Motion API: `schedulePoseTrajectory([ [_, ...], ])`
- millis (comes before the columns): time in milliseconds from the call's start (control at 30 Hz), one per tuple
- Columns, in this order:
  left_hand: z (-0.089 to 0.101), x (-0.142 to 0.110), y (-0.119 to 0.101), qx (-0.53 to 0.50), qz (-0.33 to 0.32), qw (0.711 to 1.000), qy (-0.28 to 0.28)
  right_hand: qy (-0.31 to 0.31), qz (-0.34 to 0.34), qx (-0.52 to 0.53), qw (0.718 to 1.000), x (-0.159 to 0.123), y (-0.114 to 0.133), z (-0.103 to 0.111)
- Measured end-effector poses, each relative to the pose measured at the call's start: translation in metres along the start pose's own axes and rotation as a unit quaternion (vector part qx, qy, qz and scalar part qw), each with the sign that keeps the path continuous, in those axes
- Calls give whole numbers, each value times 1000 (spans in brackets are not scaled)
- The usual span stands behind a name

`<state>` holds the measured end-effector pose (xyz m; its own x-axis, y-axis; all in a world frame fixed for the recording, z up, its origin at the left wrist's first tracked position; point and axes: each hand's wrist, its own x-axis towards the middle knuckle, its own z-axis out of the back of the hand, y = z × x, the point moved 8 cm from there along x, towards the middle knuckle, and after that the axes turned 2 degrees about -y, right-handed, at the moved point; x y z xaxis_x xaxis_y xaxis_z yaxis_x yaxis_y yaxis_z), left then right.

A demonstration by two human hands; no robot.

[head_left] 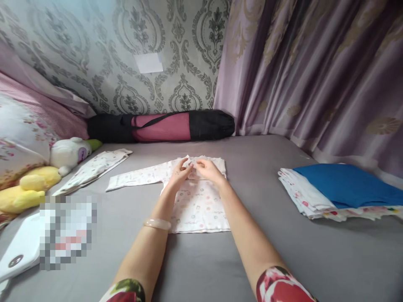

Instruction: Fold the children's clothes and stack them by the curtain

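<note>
A small white printed baby top (197, 205) lies flat on the grey bed sheet (267, 243), one long sleeve stretched out to the left. Both my hands rest at its neck end. My left hand (180, 172) pinches the cloth near the collar with closed fingers. My right hand (208, 168) lies close beside it, fingers curled onto the same cloth. A pale bangle (156, 223) sits on my left wrist.
Folded printed trousers (94, 168) lie to the left, beside soft toys (47, 167) and a pillow. A stack of folded clothes with a blue piece on top (343, 188) is at the right. A black-and-pink rolled mat bag (160, 126) lies against the wall; curtains hang on the right.
</note>
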<state>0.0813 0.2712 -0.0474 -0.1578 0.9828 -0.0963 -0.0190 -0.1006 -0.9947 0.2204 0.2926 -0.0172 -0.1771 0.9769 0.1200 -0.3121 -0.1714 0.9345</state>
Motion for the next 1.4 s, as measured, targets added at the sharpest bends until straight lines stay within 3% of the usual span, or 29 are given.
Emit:
schedulePoseTrajectory([
  [200,6,-2,-12,135,-33,990,-19,-134,-139,138,971,1,-21,71],
  [300,11,0,-15,180,-63,981,-32,-181,-174,165,954,-4,-30,92],
  [433,11,6,-21,90,-118,988,-29,-225,-162,178,944,-4,-39,104],
  [533,17,9,-31,0,-183,981,-59,-241,-120,57,961,0,-36,107],
  [633,23,13,-24,12,-165,982,-89,-180,-76,-148,969,1,-23,90],
  [733,30,17,-9,84,-124,982,-112,-71,-32,-285,955,-3,-10,54],
  [833,34,17,-4,149,-126,972,-129,19,18,-366,930,-11,-1,15],
  [1000,31,14,-16,186,-174,958,-129,93,62,-405,908,-26,6,-28],
  [1167,31,11,-25,181,-214,950,-137,127,63,-413,900,-33,-1,-41],
  [1300,26,5,-35,287,-265,908,-148,125,62,-418,898,-33,-5,-42],
  [1400,13,4,-31,368,-260,887,-106,127,59,-417,898,-32,-7,-42],
])
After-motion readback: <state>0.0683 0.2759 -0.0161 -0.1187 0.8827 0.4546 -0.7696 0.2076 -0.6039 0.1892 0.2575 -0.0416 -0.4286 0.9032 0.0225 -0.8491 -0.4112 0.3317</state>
